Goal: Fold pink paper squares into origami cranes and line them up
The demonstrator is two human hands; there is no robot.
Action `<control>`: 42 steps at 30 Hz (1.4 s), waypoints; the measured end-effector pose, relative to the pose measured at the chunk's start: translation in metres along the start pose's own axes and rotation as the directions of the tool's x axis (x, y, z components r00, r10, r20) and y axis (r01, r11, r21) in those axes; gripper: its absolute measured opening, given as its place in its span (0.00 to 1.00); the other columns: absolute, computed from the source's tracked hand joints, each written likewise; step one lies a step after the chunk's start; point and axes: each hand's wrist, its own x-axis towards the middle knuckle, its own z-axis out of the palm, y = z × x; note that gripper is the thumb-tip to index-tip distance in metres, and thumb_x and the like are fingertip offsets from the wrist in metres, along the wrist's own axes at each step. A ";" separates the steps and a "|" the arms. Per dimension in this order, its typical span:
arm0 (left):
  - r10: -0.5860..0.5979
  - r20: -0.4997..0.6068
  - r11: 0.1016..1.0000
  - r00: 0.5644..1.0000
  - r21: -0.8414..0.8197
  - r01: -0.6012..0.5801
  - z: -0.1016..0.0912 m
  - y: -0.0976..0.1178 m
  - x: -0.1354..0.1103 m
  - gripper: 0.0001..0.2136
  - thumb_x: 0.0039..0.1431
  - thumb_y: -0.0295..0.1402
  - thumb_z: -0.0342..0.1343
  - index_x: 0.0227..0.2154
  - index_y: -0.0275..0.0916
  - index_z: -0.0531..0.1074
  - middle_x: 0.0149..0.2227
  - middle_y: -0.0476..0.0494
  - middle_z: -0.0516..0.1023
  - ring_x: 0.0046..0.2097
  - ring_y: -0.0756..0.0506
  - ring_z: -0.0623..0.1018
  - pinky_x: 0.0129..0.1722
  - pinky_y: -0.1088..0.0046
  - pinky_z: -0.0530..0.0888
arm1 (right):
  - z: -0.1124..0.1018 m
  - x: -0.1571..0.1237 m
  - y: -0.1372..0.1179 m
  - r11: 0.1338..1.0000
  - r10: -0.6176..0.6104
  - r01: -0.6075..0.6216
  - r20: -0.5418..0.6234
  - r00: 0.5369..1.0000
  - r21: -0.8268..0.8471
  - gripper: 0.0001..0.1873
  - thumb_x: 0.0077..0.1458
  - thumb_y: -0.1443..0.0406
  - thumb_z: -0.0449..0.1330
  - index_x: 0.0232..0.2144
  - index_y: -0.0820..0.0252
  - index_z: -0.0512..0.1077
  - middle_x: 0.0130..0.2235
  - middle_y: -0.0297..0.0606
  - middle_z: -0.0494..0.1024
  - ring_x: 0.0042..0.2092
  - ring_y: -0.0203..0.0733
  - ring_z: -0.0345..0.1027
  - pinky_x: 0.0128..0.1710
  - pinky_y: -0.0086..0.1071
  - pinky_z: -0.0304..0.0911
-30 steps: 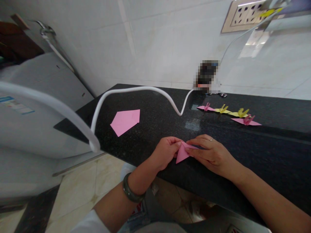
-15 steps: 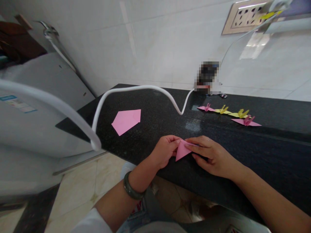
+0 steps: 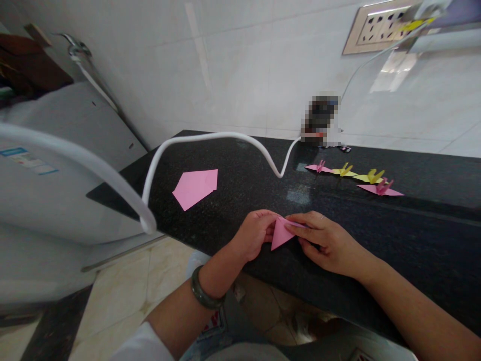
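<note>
A folded piece of pink paper [image 3: 281, 234], roughly triangular with one point toward me, is between my hands over the dark countertop's front part. My left hand [image 3: 255, 233] pinches its upper left edge; the thumb and fingers are pressed together there. From the other side, my right hand [image 3: 325, 243] grips the paper's upper right part, fingers laid over it. The right fingertips hide some of the folds. Farther left on the countertop lies a flat pink sheet [image 3: 196, 187] with several corners, apart from both hands.
Several folded paper cranes, pink [image 3: 382, 188] and yellow [image 3: 343, 171], stand in a row at the back right of the black countertop [image 3: 240, 195]. A thick white cable-like arm [image 3: 210, 136] loops over the left side. A pixelated object [image 3: 321, 120] leans by the tiled wall.
Almost nothing differs. The right fingers have shifted very slightly on the pink paper, while the left hand keeps its place.
</note>
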 end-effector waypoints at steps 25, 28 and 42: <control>0.350 -0.148 0.880 0.925 0.390 -0.271 0.018 -0.016 -0.006 0.06 0.43 0.33 0.56 0.23 0.35 0.73 0.25 0.46 0.74 0.27 0.51 0.70 0.27 0.76 0.66 | 0.004 0.004 -0.001 0.878 0.415 -0.373 -0.089 0.905 0.300 0.07 0.49 0.65 0.53 0.26 0.59 0.70 0.25 0.35 0.71 0.28 0.35 0.64 0.27 0.29 0.61; 0.363 -0.138 0.862 0.922 0.426 -0.276 0.019 -0.016 -0.007 0.07 0.43 0.34 0.56 0.23 0.35 0.74 0.26 0.44 0.75 0.28 0.50 0.71 0.28 0.76 0.66 | 0.002 0.005 -0.002 0.871 0.403 -0.363 -0.059 0.913 0.330 0.07 0.49 0.65 0.53 0.25 0.60 0.70 0.25 0.35 0.71 0.28 0.35 0.63 0.27 0.29 0.60; 0.341 -0.084 0.884 0.936 0.368 -0.289 0.021 -0.017 -0.008 0.06 0.41 0.32 0.57 0.21 0.34 0.74 0.22 0.46 0.73 0.24 0.52 0.69 0.25 0.77 0.64 | 0.007 0.005 0.001 0.621 0.546 -0.506 0.133 0.827 0.599 0.07 0.44 0.66 0.54 0.19 0.63 0.68 0.18 0.30 0.65 0.21 0.30 0.55 0.19 0.24 0.51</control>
